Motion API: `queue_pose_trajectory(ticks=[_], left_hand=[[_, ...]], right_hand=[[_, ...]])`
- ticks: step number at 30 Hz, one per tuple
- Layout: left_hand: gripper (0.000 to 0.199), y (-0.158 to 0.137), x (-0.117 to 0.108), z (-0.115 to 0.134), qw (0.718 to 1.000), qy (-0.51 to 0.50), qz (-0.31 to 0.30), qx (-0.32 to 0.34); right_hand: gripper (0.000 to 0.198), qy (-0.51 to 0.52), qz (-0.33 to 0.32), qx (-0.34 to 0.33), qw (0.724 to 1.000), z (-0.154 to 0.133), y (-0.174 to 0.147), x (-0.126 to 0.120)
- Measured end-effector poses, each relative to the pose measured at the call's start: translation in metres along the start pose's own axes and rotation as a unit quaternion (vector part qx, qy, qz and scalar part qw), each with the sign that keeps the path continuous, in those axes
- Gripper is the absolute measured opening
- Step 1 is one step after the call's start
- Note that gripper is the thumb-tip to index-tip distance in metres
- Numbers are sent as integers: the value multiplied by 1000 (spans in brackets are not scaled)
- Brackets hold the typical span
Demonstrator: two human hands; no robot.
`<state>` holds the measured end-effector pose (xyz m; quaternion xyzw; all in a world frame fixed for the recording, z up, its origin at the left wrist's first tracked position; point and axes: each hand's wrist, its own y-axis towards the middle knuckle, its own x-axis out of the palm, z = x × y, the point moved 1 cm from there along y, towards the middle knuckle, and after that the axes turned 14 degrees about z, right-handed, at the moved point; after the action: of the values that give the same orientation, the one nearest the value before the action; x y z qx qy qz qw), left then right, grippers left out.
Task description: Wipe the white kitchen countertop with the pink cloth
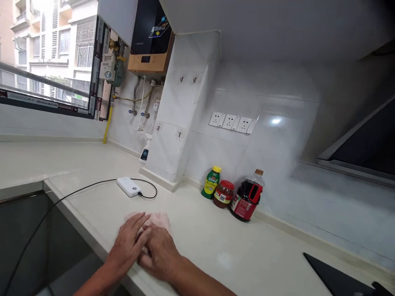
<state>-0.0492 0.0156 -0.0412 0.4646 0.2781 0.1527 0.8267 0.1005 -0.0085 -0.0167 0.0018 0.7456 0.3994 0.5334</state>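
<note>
1. Head view: the left hand (pixel 128 242) and right hand (pixel 160 253) lay flat and open, side by side, pressing on a pink cloth (pixel 154 222) at the near edge of the table (pixel 216 238).
2. A white power bank (pixel 128 186) with a black cable (pixel 77 193) lay just beyond the cloth.
3. Farther right, by the wall, stood a green bottle (pixel 211 182), a red-lidded jar (pixel 224 193) and a dark sauce jug (pixel 247 197).
</note>
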Motion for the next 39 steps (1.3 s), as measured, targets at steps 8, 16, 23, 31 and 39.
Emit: queue_pose_trajectory(ticks=[8,16,23,31,39], left_hand=[[47,9,-8,12,995,37,-83,-34],[44,14,-14,22,993,28,-112,-36],[41,12,-4,17,987,34,-155,-3],[42,13,-4,19,982,18,-185,28],[48,15,-3,22,991,10,-134,14]], right_hand=[[33,-159,16,231,960,126,-38,-68],[32,-343,6,405,848,194,-213,-197],[34,-359,0,371,856,129,-343,-224],[58,-322,66,486,810,78,-349,-225],[50,-301,49,586,751,122,-189,-178]])
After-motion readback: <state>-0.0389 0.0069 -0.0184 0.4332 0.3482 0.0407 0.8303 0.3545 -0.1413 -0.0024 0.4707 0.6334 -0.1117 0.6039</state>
